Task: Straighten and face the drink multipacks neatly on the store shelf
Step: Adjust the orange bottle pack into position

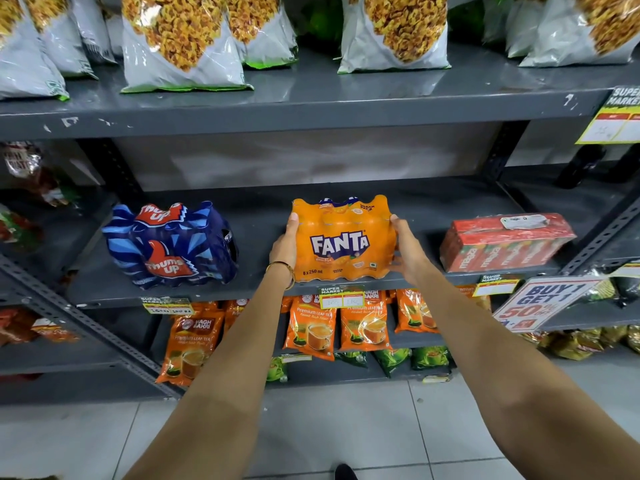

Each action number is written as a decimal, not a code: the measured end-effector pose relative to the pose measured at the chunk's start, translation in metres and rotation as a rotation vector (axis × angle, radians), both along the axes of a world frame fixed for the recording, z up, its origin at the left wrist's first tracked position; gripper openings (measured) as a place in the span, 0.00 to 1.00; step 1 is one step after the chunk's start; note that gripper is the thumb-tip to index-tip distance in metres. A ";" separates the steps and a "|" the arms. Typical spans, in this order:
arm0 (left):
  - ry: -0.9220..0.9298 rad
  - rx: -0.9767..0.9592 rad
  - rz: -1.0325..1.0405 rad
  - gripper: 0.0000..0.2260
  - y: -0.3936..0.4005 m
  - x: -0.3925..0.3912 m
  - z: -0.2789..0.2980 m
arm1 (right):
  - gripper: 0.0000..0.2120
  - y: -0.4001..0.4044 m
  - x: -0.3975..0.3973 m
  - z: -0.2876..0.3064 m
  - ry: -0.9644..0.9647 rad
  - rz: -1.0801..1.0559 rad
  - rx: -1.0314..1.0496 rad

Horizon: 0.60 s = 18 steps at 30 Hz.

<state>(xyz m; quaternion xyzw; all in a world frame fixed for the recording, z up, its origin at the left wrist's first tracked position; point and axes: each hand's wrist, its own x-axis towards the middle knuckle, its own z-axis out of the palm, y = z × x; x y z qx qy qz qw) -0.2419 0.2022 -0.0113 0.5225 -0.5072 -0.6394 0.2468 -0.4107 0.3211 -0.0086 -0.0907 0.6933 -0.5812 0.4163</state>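
Note:
An orange Fanta multipack [341, 242] stands at the front of the grey middle shelf [263, 216], its label facing me. My left hand [284, 245] presses flat against its left side and my right hand [408, 249] grips its right side. To the left a blue Thums Up multipack [169, 245] sits turned slightly to one side. To the right lies a red Maaza carton multipack [504, 242], angled with its right end further back.
Snack bags [180, 39] fill the upper shelf. Orange tea pouches [311, 327] line the shelf below. Price tags [341, 299] hang on the shelf edge, and a "Buy 1 Get 1" sign [543, 303] juts out at the right. White tiled floor lies below.

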 end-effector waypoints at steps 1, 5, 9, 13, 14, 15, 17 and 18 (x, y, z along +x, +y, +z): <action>0.005 -0.005 0.005 0.27 0.000 0.000 0.001 | 0.31 0.000 0.000 0.000 0.002 -0.001 0.002; -0.006 0.000 -0.007 0.29 0.002 0.000 0.004 | 0.31 0.001 0.000 -0.002 -0.008 -0.014 -0.008; -0.016 0.018 -0.013 0.30 0.007 0.002 0.010 | 0.31 -0.001 0.000 0.000 -0.007 -0.015 -0.004; 0.003 0.014 -0.013 0.30 0.008 0.004 0.011 | 0.31 -0.003 0.000 0.001 -0.005 -0.025 0.003; 0.009 0.009 -0.018 0.30 0.008 0.003 0.010 | 0.31 -0.002 0.000 0.001 -0.007 -0.026 0.003; 0.015 0.003 -0.018 0.30 0.009 0.004 0.010 | 0.32 -0.002 0.001 0.000 -0.008 -0.027 -0.001; 0.013 0.010 -0.024 0.30 0.009 0.003 0.011 | 0.32 -0.002 0.001 -0.001 -0.007 -0.027 -0.002; 0.006 0.008 -0.029 0.30 0.008 0.003 0.012 | 0.32 -0.002 0.001 0.000 -0.004 -0.029 -0.002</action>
